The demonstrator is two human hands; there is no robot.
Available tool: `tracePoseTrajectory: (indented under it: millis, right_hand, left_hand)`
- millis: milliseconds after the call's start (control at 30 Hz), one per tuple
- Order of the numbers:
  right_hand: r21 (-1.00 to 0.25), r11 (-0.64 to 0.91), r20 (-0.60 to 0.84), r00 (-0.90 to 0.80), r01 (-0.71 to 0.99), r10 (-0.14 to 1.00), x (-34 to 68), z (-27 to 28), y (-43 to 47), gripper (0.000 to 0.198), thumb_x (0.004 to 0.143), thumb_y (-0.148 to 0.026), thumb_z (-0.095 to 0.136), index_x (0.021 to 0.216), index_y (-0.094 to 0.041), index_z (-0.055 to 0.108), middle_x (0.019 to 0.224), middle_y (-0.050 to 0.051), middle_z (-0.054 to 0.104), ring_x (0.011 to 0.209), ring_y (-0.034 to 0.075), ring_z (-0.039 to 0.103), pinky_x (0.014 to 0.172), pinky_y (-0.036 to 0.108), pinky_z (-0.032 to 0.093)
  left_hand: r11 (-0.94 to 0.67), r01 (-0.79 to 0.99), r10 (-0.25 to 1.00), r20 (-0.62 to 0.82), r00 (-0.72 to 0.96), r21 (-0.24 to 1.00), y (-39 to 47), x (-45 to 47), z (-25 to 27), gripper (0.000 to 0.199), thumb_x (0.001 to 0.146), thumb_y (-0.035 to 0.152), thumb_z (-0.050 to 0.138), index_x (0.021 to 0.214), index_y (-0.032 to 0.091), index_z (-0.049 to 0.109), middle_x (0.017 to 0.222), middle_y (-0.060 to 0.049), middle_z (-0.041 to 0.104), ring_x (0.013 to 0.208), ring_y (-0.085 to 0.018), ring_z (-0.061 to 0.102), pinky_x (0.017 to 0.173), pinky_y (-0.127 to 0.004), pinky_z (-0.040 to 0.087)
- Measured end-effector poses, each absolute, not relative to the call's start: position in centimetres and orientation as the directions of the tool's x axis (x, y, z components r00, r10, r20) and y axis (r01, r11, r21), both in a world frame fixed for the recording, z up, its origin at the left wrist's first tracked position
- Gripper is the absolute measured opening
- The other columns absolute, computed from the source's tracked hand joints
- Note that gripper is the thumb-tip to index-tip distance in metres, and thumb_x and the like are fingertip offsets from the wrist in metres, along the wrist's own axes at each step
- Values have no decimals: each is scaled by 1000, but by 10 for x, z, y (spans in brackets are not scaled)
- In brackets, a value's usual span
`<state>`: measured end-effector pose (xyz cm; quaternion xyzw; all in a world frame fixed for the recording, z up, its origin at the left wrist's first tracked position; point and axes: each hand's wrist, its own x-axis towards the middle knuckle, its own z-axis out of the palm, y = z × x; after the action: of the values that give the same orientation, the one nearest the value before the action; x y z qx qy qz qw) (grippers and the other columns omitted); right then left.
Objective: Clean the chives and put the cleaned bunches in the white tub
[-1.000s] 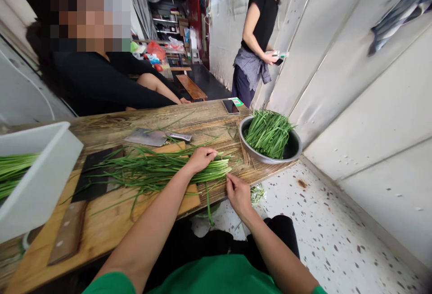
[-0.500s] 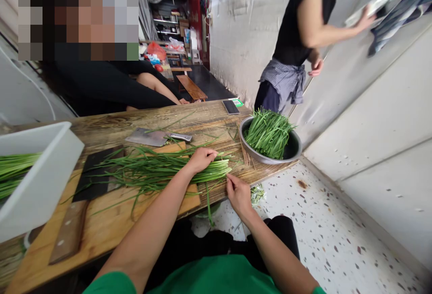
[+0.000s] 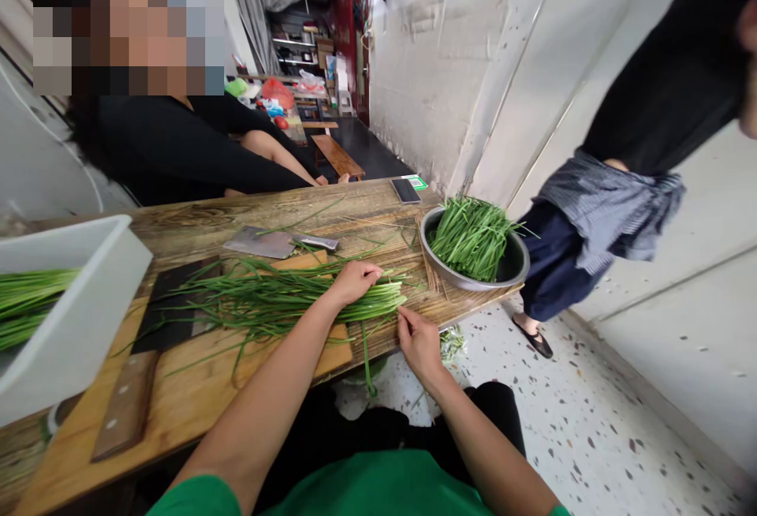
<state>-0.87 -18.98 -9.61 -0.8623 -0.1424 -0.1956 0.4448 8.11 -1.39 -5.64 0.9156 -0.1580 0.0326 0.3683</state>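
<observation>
A loose pile of garlic chives [image 3: 266, 295] lies across a wooden cutting board [image 3: 206, 374], its pale cut ends pointing right past the board. Over those stalks, near the pale ends, my left hand [image 3: 356, 281] is closed with its fingers curled round some of them. My right hand [image 3: 421, 342] is closed in a pinch right at the tips of the ends, by the table's front edge. What sits between its fingertips is too small to make out. A dark-bladed knife with a wooden handle [image 3: 127, 405] rests on the board, its blade partly under the leaves.
A metal bowl [image 3: 473, 286] of chives stands at the table's right end. Behind the pile lies a cleaver [image 3: 260, 241]; a phone [image 3: 405, 190] is at the far edge. A white bin [image 3: 112, 287] with chives stands left. One person sits opposite; another person [image 3: 650, 106] stands right.
The standing person has moved right and nearer, past the bowl. My hands and the chives stay practically where they were; the view has shifted slightly.
</observation>
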Motion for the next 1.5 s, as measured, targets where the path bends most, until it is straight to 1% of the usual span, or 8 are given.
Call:
tracePoseTrajectory:
  millis: [133, 300, 433, 667, 933, 1133, 1367, 1500]
  right_hand:
    - [-717, -553, 465, 882, 424, 73, -8, -98, -190, 27, 81, -20, 42, 95, -16, 65, 87, 7, 68, 76, 18, 64, 70, 28, 50]
    - [-715, -544, 481, 874, 438, 71, -8, -97, -190, 27, 81, -20, 42, 95, -17, 65, 86, 6, 68, 75, 18, 65, 70, 28, 50]
    - [-716, -539, 483, 872, 444, 76, -8, -96, -191, 27, 80, -19, 42, 94, -17, 65, 84, 6, 69, 73, 18, 65, 69, 28, 51]
    - [-719, -522, 492, 866, 459, 84, -9, -94, -192, 27, 80, -18, 42, 94, -18, 65, 84, 5, 69, 73, 17, 65, 69, 27, 51]
    - [-727, -521, 478, 874, 447, 83, -9, -94, -192, 26, 81, -19, 43, 94, -17, 65, 86, 6, 69, 74, 17, 65, 71, 27, 50]
    - [-720, -524, 491, 867, 455, 79, -10, -96, -191, 27, 81, -20, 41, 94, -17, 65, 84, 7, 69, 73, 18, 65, 69, 28, 51]
    - [-700, -549, 499, 863, 457, 81, -11, -96, -191, 27, 81, -20, 41, 94, -16, 65, 82, 7, 69, 71, 18, 65, 67, 29, 51]
    - [-700, -543, 509, 857, 465, 78, -13, -95, -191, 27, 81, -20, 41, 95, -17, 64, 85, 7, 68, 75, 18, 64, 70, 29, 51]
  left_hand:
    - [-671, -298, -257, 165, 952, 678, -15, 80, -53, 31, 76, 32, 42, 72, 14, 67, 68, -2, 65, 65, -14, 54, 62, -22, 37]
    - [-661, -271, -253, 133, 958, 700, -16, 79, -51, 31, 76, 32, 42, 77, 14, 68, 72, -2, 66, 69, -15, 56, 65, -22, 39]
    - [-652, -283, -269, 134, 954, 704, -15, 79, -51, 33, 76, 33, 42, 81, 14, 68, 72, -2, 66, 70, -15, 56, 63, -22, 39]
    - [-638, -271, -269, 120, 956, 721, -14, 79, -52, 33, 76, 34, 43, 82, 14, 68, 74, -1, 67, 68, -15, 56, 60, -21, 38]
    - [-625, -256, -284, 91, 955, 737, -14, 77, -47, 33, 76, 34, 45, 86, 14, 68, 85, -4, 68, 78, -17, 60, 68, -23, 40]
    - [-617, -270, -304, 93, 948, 739, -13, 74, -43, 32, 75, 33, 46, 88, 15, 68, 89, -4, 68, 81, -18, 60, 72, -25, 41]
    - [-575, -296, -370, 80, 925, 763, -12, 71, -41, 30, 74, 33, 48, 86, 15, 68, 91, -4, 67, 83, -17, 60, 76, -24, 42]
    - [-560, -373, -477, 80, 875, 739, -11, 68, -36, 27, 75, 31, 48, 84, 16, 69, 87, -3, 68, 80, -16, 59, 76, -23, 41]
